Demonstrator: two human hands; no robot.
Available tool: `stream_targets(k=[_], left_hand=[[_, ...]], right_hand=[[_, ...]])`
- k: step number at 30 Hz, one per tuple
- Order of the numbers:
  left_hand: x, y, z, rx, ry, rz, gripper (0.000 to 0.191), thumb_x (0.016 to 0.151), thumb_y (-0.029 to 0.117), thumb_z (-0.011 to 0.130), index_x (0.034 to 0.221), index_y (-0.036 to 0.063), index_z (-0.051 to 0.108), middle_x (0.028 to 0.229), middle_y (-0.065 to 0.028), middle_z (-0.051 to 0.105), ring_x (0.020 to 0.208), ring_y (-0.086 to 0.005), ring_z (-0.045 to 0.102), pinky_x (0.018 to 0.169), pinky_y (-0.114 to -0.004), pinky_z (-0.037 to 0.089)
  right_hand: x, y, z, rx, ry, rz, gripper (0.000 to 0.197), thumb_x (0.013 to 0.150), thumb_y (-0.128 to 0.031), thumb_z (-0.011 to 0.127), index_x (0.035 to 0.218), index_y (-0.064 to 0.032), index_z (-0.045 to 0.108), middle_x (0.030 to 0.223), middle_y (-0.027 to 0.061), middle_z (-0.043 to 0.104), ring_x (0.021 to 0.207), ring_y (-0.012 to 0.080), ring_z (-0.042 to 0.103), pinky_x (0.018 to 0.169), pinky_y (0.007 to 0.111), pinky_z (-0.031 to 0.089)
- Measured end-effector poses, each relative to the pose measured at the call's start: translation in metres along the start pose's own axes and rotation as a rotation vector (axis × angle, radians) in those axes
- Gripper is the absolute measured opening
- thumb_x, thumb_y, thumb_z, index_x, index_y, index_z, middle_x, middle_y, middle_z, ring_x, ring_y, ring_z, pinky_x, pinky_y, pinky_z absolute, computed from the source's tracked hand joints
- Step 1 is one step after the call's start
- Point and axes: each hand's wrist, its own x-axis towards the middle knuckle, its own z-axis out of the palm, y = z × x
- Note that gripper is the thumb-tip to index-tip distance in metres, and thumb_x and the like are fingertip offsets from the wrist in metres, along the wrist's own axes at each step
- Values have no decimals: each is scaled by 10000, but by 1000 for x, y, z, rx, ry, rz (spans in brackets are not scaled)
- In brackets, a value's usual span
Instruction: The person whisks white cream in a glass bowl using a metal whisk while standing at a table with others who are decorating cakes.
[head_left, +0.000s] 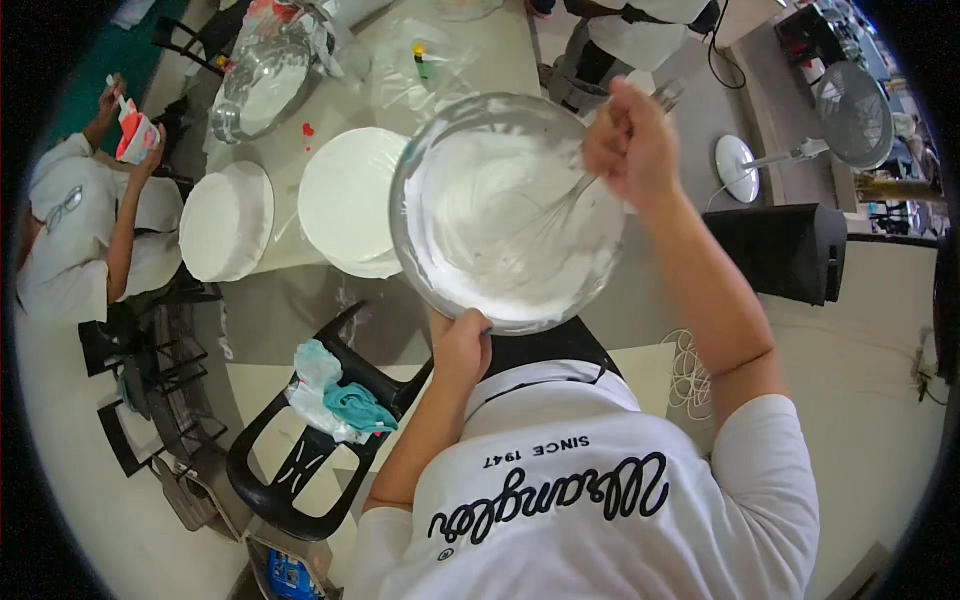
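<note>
A large metal mixing bowl (401, 199) is in front of me, tilted towards me, its near rim over the table's edge. White cream (480, 217) lies inside and coats the wall. My left hand (463, 346) grips the near rim, thumb on top, the other fingers hidden below. Raised over the bowl's right side, my right hand (632, 142) is closed around the handle of a wire whisk (561, 212). The whisk's wires dip into the cream, blurred. Left of the bowl stands a white-coated round cake (351, 199), partly covered by the bowl.
Another white round cake (229, 221) sits at the table's (341, 97) left corner. Behind it is a second metal bowl (266, 90) with cream. A person (97, 202) at left holds a cup of red cream (137, 139). A black chair (307, 457) bears cloths; a fan (851, 112) stands right.
</note>
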Motion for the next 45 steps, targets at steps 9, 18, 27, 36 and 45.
stream_targets(k=[9, 18, 27, 36, 45], left_hand=[[-2, -14, 1, 46, 55, 13, 608, 594, -89, 406, 1196, -4, 381, 1061, -115, 509, 968, -242, 530, 815, -304, 445], [-3, -8, 6, -85, 2, -97, 626, 594, -92, 415, 1206, 39, 390, 1071, -99, 502, 949, -226, 534, 791, -296, 453], [6, -3, -11, -87, 121, -153, 663, 597, -100, 412, 1240, 42, 336, 1079, -93, 481, 955, -167, 506, 728, -234, 435], [5, 7, 7, -13, 135, -63, 618, 607, -90, 381, 1214, 21, 346, 1046, -103, 471, 897, -176, 507, 727, -252, 437], [12, -7, 2, -74, 48, -6, 628, 604, -102, 393, 1216, 28, 352, 1101, -106, 467, 939, -191, 513, 753, -260, 451]], right_hand=[[22, -7, 11, -65, 103, -261, 391, 858, -254, 447, 536, -110, 279, 416, 8, 236, 352, 137, 252, 386, 295, 224], [2, 16, 6, 126, 3, -29, 442, 860, -318, 432, 488, -110, 313, 389, 22, 259, 322, 162, 249, 380, 316, 256], [-8, -3, -18, 7, -63, 276, 181, 849, -175, 440, 706, -76, 486, 505, 40, 438, 397, 137, 379, 366, 294, 303], [9, -22, -23, -203, 75, -223, 394, 875, -279, 372, 530, -99, 311, 424, 38, 277, 364, 168, 292, 389, 310, 268], [1, 11, -16, -118, 154, -360, 357, 847, -277, 489, 568, -73, 395, 478, 58, 405, 380, 154, 354, 382, 297, 297]])
